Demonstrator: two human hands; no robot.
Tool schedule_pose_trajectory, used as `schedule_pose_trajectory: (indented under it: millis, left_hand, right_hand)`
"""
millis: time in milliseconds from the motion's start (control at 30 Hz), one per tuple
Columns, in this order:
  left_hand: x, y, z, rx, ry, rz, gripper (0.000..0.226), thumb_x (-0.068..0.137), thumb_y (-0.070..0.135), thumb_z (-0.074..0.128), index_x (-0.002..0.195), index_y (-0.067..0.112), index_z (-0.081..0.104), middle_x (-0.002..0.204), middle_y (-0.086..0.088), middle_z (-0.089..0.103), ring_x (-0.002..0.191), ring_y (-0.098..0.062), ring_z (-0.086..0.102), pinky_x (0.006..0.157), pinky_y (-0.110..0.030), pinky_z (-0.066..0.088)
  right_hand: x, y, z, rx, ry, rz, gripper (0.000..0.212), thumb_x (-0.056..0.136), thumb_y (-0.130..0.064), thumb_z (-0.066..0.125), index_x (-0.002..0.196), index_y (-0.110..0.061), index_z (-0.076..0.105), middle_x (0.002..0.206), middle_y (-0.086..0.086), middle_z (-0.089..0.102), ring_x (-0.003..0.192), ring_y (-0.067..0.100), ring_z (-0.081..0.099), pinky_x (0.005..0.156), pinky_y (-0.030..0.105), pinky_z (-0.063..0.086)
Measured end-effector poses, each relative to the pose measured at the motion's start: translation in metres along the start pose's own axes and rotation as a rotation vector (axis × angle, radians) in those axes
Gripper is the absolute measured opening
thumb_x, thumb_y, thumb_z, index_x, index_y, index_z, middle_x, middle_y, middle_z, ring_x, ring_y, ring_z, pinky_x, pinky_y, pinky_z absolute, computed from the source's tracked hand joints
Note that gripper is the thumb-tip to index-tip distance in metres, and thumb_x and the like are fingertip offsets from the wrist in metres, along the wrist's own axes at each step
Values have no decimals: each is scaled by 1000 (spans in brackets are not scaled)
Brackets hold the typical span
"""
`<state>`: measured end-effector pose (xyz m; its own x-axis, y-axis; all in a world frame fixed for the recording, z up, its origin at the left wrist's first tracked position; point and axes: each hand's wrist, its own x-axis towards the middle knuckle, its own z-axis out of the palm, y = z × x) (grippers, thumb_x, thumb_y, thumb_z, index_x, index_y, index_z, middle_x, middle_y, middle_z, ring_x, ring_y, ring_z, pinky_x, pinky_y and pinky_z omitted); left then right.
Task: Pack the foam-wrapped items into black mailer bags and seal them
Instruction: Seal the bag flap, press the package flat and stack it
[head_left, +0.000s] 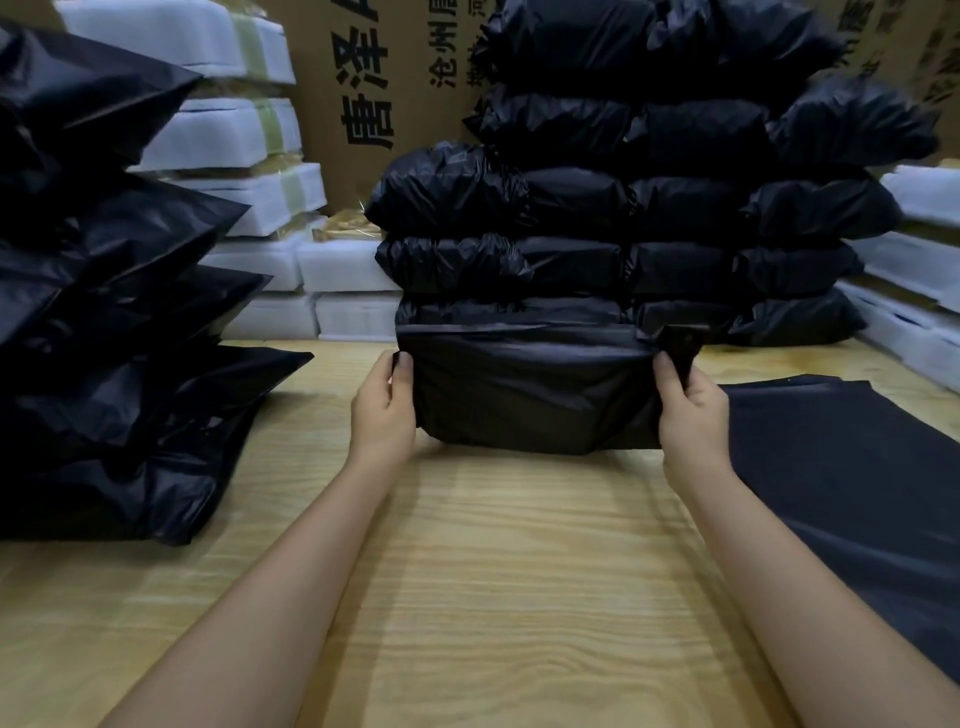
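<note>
A filled black mailer bag (530, 389) stands on the wooden table (493, 571) in front of me, its flap folded over along the top edge. My left hand (384, 410) grips the bag's left end, thumb on the front face. My right hand (693, 410) pinches the right end of the flap, where a corner of black plastic sticks up. The item inside is hidden by the bag.
Sealed black parcels (623, 208) are stacked high right behind the bag. More black parcels (104, 312) pile up at the left. White foam-wrapped items (249, 197) stand at the back left and far right (914, 291). Flat empty mailer bags (857, 493) lie at the right. Cardboard boxes (363, 93) close the back.
</note>
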<state>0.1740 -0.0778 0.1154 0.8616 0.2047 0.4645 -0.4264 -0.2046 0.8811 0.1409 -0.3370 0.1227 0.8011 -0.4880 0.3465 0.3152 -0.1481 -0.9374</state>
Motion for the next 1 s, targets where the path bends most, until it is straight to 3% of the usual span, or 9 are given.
schedule_pose_trajectory:
  millis: [200,333,433,533,633,700,800,900,1000]
  left_hand:
    - [18,-8,15,201,96,-120,39,102,31,34,66,15,36,63,4,40,57,-9,36,53,-25,29]
    - [16,-23,26,26,107,-448,36,98,24,42,66,10,48,70,-6,52,70,-21,48,65,-32,36]
    - [14,-27,30,-195,137,-710,23,91,20,49,75,6,58,87,-13,64,85,-28,61,76,-38,50]
    - [14,-27,33,-217,141,-760,18,88,18,53,76,6,60,92,-15,67,90,-31,63,82,-43,52]
    - [12,-25,31,21,137,-635,29,89,21,54,62,10,52,66,-7,56,66,-23,51,59,-30,42]
    - [4,-19,25,308,158,-488,33,91,29,55,62,14,49,59,3,50,63,-20,47,53,-27,31]
    - [-11,-7,15,411,371,-175,14,93,27,54,85,16,52,79,3,55,79,-20,50,68,-30,34]
    - [-20,15,19,438,338,315,6,90,11,56,96,9,59,88,-1,55,82,-17,48,77,-30,36]
    - [-15,34,40,575,27,534,18,90,12,55,103,5,65,95,-9,66,89,-25,59,81,-37,45]
  right_hand:
    - [24,12,20,-107,66,218,35,97,-37,50,83,-7,61,84,8,64,79,21,57,68,31,40]
    - [34,20,23,-51,85,479,31,94,-30,57,71,-9,53,80,12,56,80,26,56,69,35,42]
    - [30,27,30,47,100,683,24,92,-24,60,107,-5,60,104,14,63,96,30,62,85,40,51]
    - [29,30,35,102,83,807,29,92,-22,58,115,-4,59,107,12,66,90,27,64,78,36,54]
    - [29,29,33,44,51,820,29,90,-25,59,111,-5,62,104,11,67,93,29,64,84,38,53]
    - [25,25,28,-113,112,720,25,88,-27,64,99,-5,63,95,11,64,93,32,62,78,38,51]
    - [11,17,20,-317,285,431,18,89,-28,63,90,-11,58,85,3,58,95,31,60,71,35,44]
    - [-5,1,23,-480,451,-189,16,88,-17,59,104,-13,58,96,2,57,98,24,52,82,34,36]
    - [-13,-20,52,-679,80,-631,13,86,-13,61,97,-13,67,95,2,65,92,23,56,82,35,36]
